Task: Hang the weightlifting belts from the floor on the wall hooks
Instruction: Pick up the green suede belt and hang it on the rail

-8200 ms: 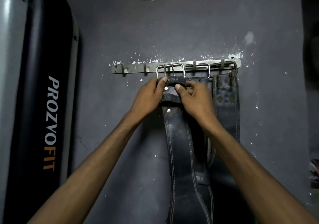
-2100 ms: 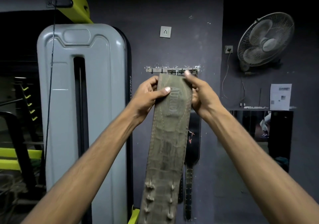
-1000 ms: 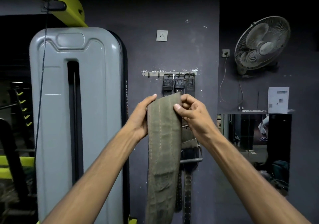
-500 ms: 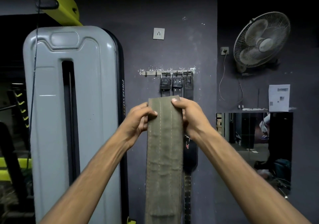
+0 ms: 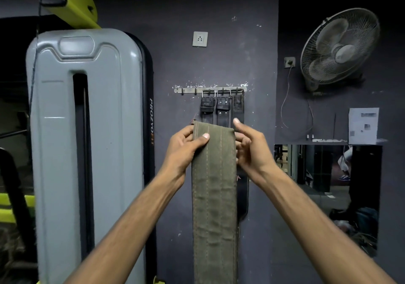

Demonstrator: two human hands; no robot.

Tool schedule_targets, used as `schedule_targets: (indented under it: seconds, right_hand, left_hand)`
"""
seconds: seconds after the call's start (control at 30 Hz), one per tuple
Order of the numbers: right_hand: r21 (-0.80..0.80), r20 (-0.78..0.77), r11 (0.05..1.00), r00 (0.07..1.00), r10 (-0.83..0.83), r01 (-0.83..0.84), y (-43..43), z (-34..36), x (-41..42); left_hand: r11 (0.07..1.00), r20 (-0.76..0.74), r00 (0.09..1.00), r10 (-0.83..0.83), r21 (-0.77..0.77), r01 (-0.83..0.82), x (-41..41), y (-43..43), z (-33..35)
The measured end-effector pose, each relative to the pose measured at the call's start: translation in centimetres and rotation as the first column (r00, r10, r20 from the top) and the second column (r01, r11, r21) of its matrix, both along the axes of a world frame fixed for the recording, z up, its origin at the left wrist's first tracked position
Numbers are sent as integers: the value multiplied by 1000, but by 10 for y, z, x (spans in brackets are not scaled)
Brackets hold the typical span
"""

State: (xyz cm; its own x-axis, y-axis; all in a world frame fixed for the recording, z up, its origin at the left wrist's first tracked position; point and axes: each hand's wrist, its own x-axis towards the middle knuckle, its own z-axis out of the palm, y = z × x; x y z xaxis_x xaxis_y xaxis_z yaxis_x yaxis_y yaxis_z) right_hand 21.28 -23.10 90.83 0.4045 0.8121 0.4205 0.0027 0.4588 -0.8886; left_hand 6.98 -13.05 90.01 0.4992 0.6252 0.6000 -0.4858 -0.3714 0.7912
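Observation:
An olive-green weightlifting belt hangs straight down in front of me, its folded top edge at chest height. My left hand pinches its upper left corner, thumb across the front. My right hand sits at the upper right edge with the forefinger raised; its other fingers curl behind the belt. On the dark wall beyond, a metal hook rail carries three black belts by their buckles on its right part. The two left hooks are bare.
A tall grey machine shroud stands at the left, close to the rail. A wall fan hangs at the upper right above a mirror and a paper notice. A socket sits above the rail.
The olive belt's top end has been refolded between my hands over the last second. My left thumb now lies across its front and my right forefinger has lifted off. The view shifted slightly.

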Motion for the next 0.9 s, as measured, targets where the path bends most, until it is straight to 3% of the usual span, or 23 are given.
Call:
schedule_targets:
  seconds: [0.17,0.23,0.4,0.6,0.77,0.9]
  right_hand:
    - [-132,34,986,995,-94,98,25,6,17]
    - [-94,68,987,990,-127,133,36,-1,19]
    - [125,153,985,978,-139,121,71,-24,35]
    - [171,211,983,972,-107,71,133,-46,60]
    - [57,258,991,957,-129,119,197,-33,91]
    - [37,194,978,959,-208,205,254,-4,115]
  left_hand:
    - [1000,66,998,-19,-5,19,16,12,-22]
    - [1000,33,999,-18,-23,18,19,23,-22]
    - [989,-229,972,-59,-144,26,24,65,-20]
    - [976,-119,993,8,-213,-34,62,131,-17]
    - [996,5,997,73,-53,-73,89,194,-17]
    - [997,-54,997,64,56,-61,115,252,-16]
